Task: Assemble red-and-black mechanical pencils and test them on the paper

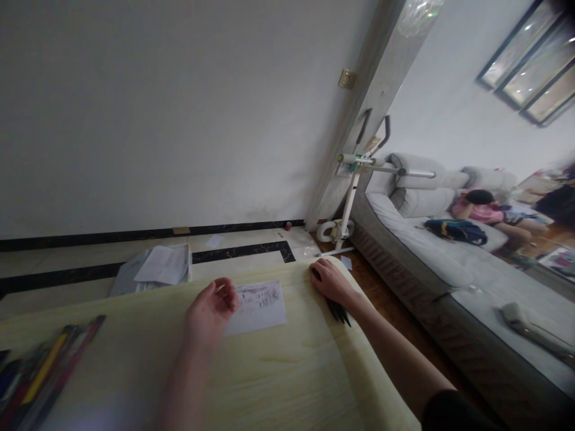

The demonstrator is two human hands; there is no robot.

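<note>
Head view shows half-curled, empty left hand (pixel 210 308), right hand (pixel 332 281) gripping black pens (pixel 338 312), papers (pixel 159 265) atop grey container (pixel 126 278).

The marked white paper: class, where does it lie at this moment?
In the head view, the marked white paper lies on the yellowish table, between the left hand and the right hand, nearer the left.

Scribbled white paper (pixel 265 314) flat, black pointed sticks (pixel 339 313)

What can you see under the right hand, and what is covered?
Pointed black sticks poke out from under the right hand, at the table's edge. The hand covers the rest, so their full length and number cannot be told.
</note>
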